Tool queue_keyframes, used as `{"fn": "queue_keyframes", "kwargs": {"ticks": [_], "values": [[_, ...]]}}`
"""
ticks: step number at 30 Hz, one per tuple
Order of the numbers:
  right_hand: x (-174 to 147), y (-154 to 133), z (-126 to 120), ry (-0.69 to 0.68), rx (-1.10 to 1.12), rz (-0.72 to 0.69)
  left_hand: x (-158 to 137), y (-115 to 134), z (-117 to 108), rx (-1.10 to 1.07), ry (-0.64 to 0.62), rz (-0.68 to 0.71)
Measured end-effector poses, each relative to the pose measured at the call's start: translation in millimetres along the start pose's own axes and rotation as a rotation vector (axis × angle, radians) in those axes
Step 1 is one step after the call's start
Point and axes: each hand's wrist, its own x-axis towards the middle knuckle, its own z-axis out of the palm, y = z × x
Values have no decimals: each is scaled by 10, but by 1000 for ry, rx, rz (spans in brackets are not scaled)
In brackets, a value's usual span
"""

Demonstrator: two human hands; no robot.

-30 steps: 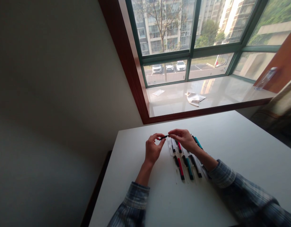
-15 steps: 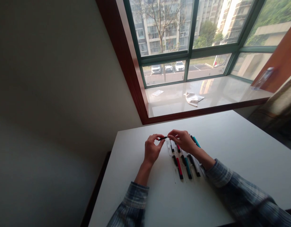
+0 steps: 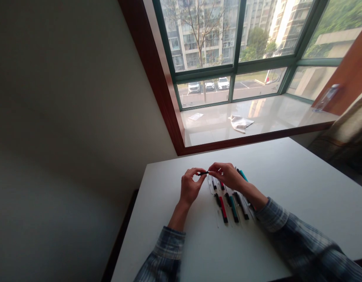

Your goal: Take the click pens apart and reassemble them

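Note:
Above the white table [image 3: 166, 184], my left hand [image 3: 190, 186] pinches a short black pen part [image 3: 202, 173] between thumb and fingers. My right hand [image 3: 226, 175] has its fingertips closed at the other end of that part; what exactly they grip there is too small to make out. Just below my hands lie several disassembled pens: a red barrel [image 3: 223, 209], a teal barrel [image 3: 233, 209] and a black barrel [image 3: 244, 209], with black pieces and thin clear refills beside them. Another teal piece [image 3: 243, 175] shows behind my right wrist.
A windowsill [image 3: 210, 135] with a crumpled white cloth [image 3: 241, 123], a flat white packet [image 3: 195, 116] and a clear bottle [image 3: 327, 98] runs beyond the table. A grey wall [image 3: 80, 117] rises at the left. A curtain [image 3: 342, 129] hangs at the right.
Both hands stay almost in place, with the fingertips still meeting at the black pen part. It now sits slightly more level. The pens on the table have not moved.

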Motion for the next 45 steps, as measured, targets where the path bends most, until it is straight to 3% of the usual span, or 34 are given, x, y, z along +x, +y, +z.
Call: {"fn": "queue_keyframes", "kwargs": {"ticks": [30, 39, 45], "values": [[-10, 42, -54, -43, -46, -73, 6, -5, 19, -114, -33, -40], [-5, 27, -37, -42, -69, -86, 36, -36, 30, -251, -75, -118], [-31, 86, -103, -97, -121, -77, 40, -104, 63, -515, -21, -248]]}}
